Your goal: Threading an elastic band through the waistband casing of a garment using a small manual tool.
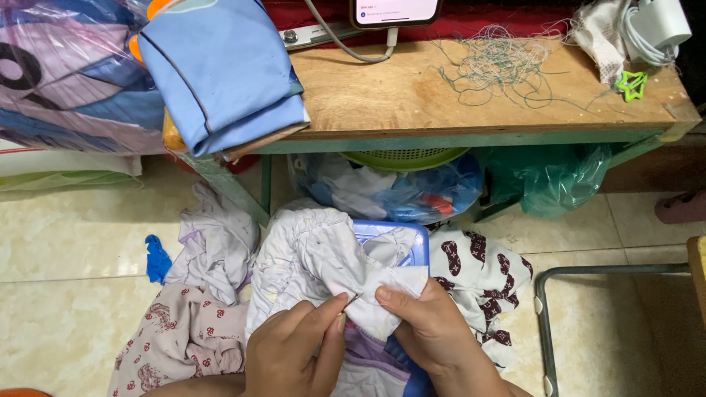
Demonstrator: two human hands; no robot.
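**White garment pinched between two hands above a blue basket**

The white garment (323,254) lay bunched over a blue plastic basket (401,235) on the tiled floor (66,242), its folded edge held up between both hands. The left hand (294,349) pinched what looked like a needle (353,299), though it was too thin to be sure. The right hand (434,327) had its grip closed on the cloth. A wooden table (412,92) with tangled thread (500,62) stood behind.
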